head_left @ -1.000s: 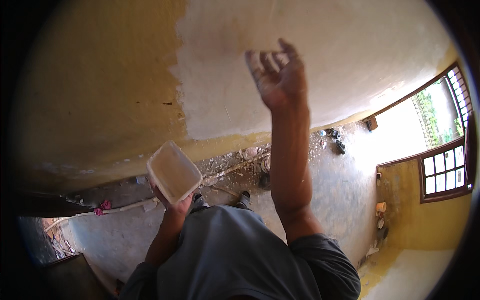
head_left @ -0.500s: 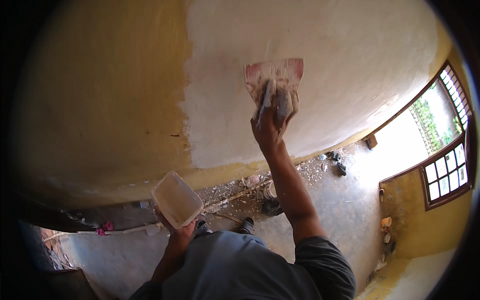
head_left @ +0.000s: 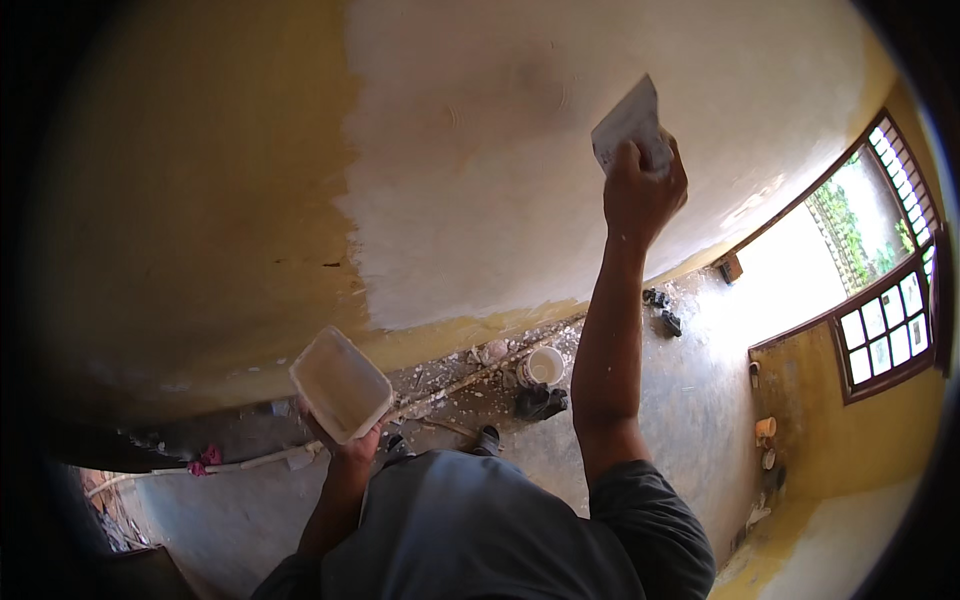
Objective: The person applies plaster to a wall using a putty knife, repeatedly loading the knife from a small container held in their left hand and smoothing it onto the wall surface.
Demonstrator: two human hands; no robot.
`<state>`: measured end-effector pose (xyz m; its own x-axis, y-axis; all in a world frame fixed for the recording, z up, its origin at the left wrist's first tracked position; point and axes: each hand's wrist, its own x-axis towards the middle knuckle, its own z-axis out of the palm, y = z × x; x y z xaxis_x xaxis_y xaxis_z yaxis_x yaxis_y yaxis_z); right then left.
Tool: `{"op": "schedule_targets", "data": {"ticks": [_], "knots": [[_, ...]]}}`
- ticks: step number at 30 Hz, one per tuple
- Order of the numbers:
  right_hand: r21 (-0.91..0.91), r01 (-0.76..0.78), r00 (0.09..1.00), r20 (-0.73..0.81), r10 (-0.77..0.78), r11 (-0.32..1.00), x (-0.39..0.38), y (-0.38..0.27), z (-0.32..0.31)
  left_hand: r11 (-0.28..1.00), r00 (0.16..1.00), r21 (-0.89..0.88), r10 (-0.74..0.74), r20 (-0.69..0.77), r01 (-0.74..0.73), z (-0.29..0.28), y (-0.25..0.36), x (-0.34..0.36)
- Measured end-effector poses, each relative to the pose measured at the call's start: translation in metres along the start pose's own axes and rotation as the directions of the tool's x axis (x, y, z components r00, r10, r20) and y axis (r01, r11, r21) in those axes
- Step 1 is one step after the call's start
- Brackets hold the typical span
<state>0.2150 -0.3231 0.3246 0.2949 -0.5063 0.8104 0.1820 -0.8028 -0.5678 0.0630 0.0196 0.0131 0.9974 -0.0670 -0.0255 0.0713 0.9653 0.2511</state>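
My right hand [head_left: 645,195] is raised at the upper right, closed around a putty knife [head_left: 625,125] with a wide, pale-smeared blade. The blade is tilted in front of the wall; whether its edge touches the surface I cannot tell. A white coat [head_left: 480,200] covers the right part of the wall, and its ragged left edge meets bare yellow paint [head_left: 220,180]. Low on the left, my left hand [head_left: 350,440] grips a whitish rectangular tub [head_left: 342,385] from beneath, its opening facing up. A thin pale residue lines the tub's inside.
On the debris-strewn floor stand a white bucket [head_left: 543,367] and a black bag [head_left: 541,402]. A long pole [head_left: 455,383] lies along the wall's foot. Dark shoes [head_left: 670,322] sit farther right, toward the bright doorway [head_left: 790,260] and paned window [head_left: 885,340].
My right hand has moved up and to the right with the putty knife and turned, so the blade now shows another face. The tub in my left hand has shifted slightly left and up.
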Motion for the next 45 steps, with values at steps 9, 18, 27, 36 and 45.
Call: {"op": "schedule_targets", "data": {"ticks": [9, 18, 27, 36, 45], "knots": [[-0.001, 0.250, 0.967, 0.051, -0.249, 0.968, -0.035, -0.032, 0.036, 0.997, 1.000, -0.072, -0.019, 0.025, 0.021, 0.006, 0.001, -0.009], [0.115, 0.660, 0.706, 0.241, -0.665, 0.742, -0.091, -0.034, 0.036, 1.000, 0.999, 0.000, -0.002, -0.052, 0.002, 0.005, 0.006, -0.009], [-0.106, 0.543, 0.831, 0.212, -0.514, 0.833, -0.105, -0.049, 0.096, 0.998, 0.995, 0.024, -0.055, -0.080, 0.057, 0.024, -0.005, -0.009], [0.130, -0.155, 0.988, 0.011, 0.155, 0.979, -0.051, -0.033, 0.011, 1.000, 0.997, 0.004, -0.014, -0.081, 0.014, 0.008, -0.002, -0.006], [0.042, 0.126, 0.991, -0.039, -0.124, 0.991, -0.060, -0.088, 0.084, 0.997, 1.000, -0.073, -0.015, 0.011, 0.016, 0.020, -0.003, -0.010]]}}
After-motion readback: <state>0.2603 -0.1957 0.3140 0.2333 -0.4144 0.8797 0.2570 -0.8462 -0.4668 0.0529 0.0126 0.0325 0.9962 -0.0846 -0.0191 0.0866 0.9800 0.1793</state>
